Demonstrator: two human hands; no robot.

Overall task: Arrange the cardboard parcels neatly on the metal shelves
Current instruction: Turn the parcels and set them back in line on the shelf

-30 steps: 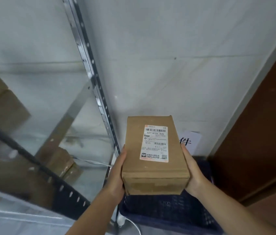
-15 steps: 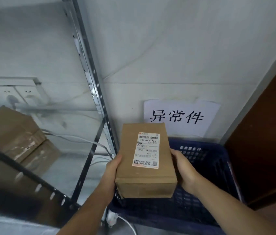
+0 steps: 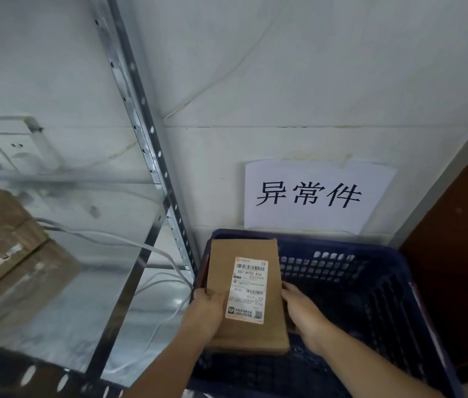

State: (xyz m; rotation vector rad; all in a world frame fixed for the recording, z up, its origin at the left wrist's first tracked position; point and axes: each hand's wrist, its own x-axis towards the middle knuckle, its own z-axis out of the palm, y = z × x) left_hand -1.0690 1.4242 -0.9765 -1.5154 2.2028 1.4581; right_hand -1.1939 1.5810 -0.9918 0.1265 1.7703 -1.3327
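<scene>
The left hand (image 3: 208, 308) has a pinching grip on the left edge of a small brown parcel (image 3: 255, 336), thumb on top. The right hand (image 3: 301, 311) grips the right edge, fingers tucked under. The parcel, label (image 3: 246, 290) up, is low in the left side of the dark blue basket (image 3: 399, 282). I cannot tell if it touches the bottom. To the left stands the metal shelf (image 3: 140, 133) with bigger brown boxes (image 3: 3, 254). Behind the basket, a paper sign (image 3: 313, 193) hangs on the wall (image 3: 313, 81).

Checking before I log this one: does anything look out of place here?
Yes. The parcel, gripped by the left hand and right hand, is held over the blue basket below the paper sign reading 异常件, not on the metal shelf. Loose white cables also trail across that shelf.
</scene>
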